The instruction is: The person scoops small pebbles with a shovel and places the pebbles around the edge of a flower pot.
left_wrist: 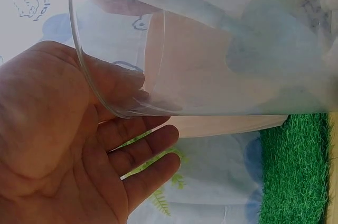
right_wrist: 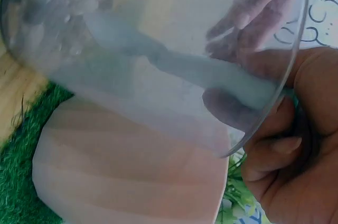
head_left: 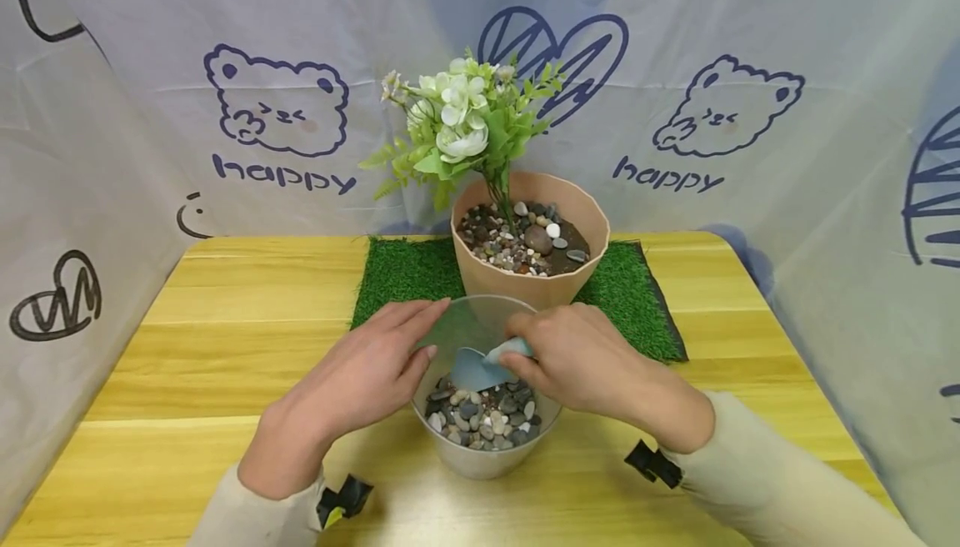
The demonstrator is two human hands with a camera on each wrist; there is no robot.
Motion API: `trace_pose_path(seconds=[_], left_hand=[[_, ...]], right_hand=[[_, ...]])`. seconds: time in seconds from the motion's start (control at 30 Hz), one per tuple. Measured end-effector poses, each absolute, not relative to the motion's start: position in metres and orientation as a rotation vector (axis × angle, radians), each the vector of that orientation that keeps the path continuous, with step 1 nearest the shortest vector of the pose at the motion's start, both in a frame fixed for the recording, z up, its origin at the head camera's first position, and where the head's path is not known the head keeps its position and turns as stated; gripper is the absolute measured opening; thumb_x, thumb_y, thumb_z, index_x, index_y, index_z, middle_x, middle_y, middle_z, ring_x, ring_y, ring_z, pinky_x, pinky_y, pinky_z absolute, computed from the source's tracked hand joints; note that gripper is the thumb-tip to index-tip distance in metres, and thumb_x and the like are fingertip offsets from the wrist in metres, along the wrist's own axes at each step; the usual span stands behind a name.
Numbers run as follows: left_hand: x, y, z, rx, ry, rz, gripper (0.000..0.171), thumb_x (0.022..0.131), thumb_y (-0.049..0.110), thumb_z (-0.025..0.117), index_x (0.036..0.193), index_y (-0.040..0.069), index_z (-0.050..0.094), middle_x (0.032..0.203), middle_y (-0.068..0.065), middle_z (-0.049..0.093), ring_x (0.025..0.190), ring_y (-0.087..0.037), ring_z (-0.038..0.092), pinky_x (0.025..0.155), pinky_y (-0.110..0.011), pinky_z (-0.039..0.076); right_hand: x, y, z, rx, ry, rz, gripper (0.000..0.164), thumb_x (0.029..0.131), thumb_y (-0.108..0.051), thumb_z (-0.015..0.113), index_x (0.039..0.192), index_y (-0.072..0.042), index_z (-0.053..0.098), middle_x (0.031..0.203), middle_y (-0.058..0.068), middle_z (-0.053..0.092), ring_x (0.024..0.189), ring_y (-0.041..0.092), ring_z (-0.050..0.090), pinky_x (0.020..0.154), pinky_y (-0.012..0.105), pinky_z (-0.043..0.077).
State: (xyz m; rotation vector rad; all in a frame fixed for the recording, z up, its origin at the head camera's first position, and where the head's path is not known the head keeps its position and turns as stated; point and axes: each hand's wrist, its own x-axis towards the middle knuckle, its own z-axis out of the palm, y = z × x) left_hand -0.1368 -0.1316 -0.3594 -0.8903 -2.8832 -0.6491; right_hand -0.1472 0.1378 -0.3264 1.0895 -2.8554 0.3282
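Observation:
A clear plastic tub stands at the front middle of the table with mixed pebbles in its bottom. My right hand grips the handle of a small light-blue shovel, whose blade dips into the tub against the stones. Through the cloudy wall, the right wrist view shows the shovel handle with fingers curled round it. At the tub's left rim, my left hand touches the edge with fingers fairly straight. In the left wrist view, several fingers of that hand extend past the tub wall.
Behind the tub, a peach flower pot sits on a green turf mat. It holds soil, stones and a bunch of white artificial flowers. The wooden table meets a printed cloth at the back.

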Motion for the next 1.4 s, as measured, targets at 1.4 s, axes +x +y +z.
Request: trace_pose_path(seconds=[1.4], left_hand=[[-0.137, -0.132, -0.363, -0.905, -2.868, -0.649, 0.058, 0.108, 0.022, 0.059, 0.161, 0.007, 0.043, 0.156, -0.015, 0.054, 0.143, -0.033, 0.053, 0.121, -0.052, 0.045]], right_hand=[[-0.146, 0.152, -0.308, 1.070, -3.112, 0.774, 0.015, 0.100, -0.031, 0.072, 0.099, -0.018, 0.080, 0.062, -0.014, 0.059, 0.050, 0.003, 0.046, 0.050, 0.023, 0.042]])
